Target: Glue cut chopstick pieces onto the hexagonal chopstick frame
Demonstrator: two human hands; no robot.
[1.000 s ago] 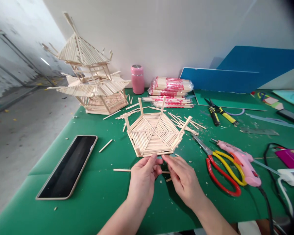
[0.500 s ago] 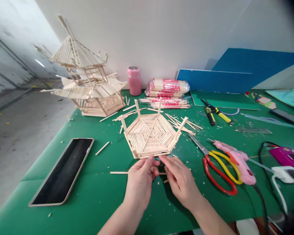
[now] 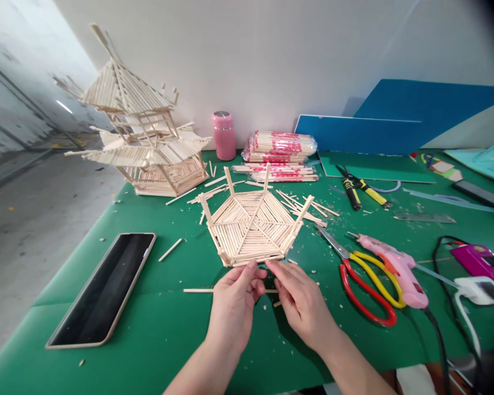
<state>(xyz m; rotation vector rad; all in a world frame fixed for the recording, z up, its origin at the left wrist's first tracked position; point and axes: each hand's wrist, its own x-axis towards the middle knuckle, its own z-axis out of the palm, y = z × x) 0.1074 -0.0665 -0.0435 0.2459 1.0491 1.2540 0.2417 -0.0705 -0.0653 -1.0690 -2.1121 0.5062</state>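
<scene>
A hexagonal platform (image 3: pixel 255 225) of thin wooden sticks lies on the green table, with short stick posts rising at several corners. At its near edge my left hand (image 3: pixel 234 296) is closed, thumb and fingertips pinching a wooden stick (image 3: pixel 245 264) laid along that edge. My right hand (image 3: pixel 302 299) is also closed, its fingertips pressed on the same edge stick just to the right. The fingers hide part of this stick. A longer loose stick (image 3: pixel 197 290) lies on the table and passes behind both hands.
A stick pavilion model (image 3: pixel 148 148) stands back left, beside a pink flask (image 3: pixel 224 137) and bagged sticks (image 3: pixel 280 145). A phone (image 3: pixel 102 291) lies left. To the right are scissors (image 3: pixel 366 291), a pink glue gun (image 3: pixel 395 263), cables and yellow-handled pliers (image 3: pixel 362 189).
Both hands keep their hold at the platform's near edge. The whole view has shifted very slightly; nothing has been let go or taken up.
</scene>
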